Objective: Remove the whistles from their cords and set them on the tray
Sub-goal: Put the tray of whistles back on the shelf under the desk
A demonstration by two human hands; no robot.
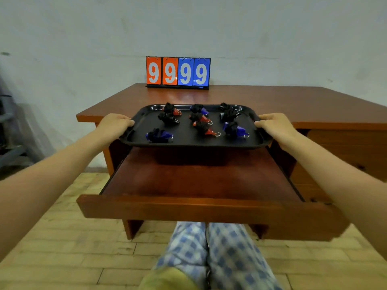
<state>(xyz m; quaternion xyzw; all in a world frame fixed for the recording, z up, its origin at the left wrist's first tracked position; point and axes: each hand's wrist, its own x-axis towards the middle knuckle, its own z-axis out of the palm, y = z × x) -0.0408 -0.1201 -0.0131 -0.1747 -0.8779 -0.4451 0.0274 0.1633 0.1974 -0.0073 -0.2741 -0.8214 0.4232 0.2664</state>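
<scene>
A black tray [188, 141] is held above an open drawer, at the front edge of a wooden desk. My left hand [114, 124] grips its left rim and my right hand [274, 124] grips its right rim. On the tray lie several whistles, each with a bunched black cord around it: a blue one [159, 136] at the front left, a red one [206, 129] in the middle, a blue one [235, 129] at the front right, and more red, blue and black ones toward the back.
The pulled-out drawer [201, 181] sits under the tray. The wooden desk [272, 101] stands against a white wall, with a flip scoreboard [178, 73] reading 9999 at its back. My legs in checked trousers [211, 254] are below the drawer.
</scene>
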